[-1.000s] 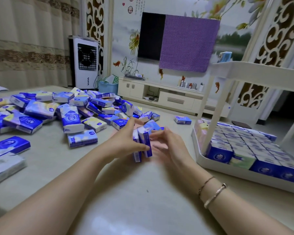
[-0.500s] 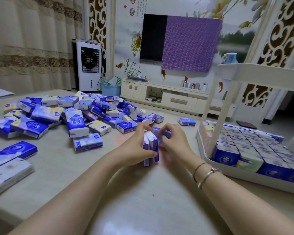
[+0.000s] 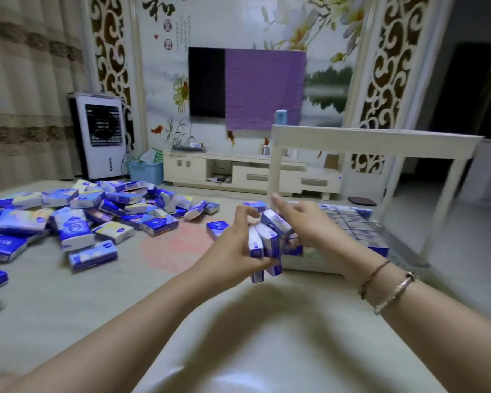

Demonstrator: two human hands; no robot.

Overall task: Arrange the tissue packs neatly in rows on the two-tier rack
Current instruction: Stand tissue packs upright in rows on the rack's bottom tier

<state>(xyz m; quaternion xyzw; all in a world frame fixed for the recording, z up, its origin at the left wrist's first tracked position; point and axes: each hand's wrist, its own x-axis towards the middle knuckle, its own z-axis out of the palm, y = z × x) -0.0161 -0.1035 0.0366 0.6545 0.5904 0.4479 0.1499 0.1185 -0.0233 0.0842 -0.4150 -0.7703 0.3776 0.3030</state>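
Observation:
My left hand grips a small stack of blue-and-white tissue packs held upright just in front of the white two-tier rack. My right hand holds the far side of the same stack, its index finger raised. The rack's lower tier carries rows of packs. Its upper shelf shows no packs from this angle. A large loose pile of packs lies on the tabletop to the left.
One single pack lies just left of my hands. The beige table runs under my forearms. Behind are a TV cabinet, an air cooler and a blue basket.
Both hands have lifted the stack off the table and carried it right, up to the rack's front edge. The view has tilted upward.

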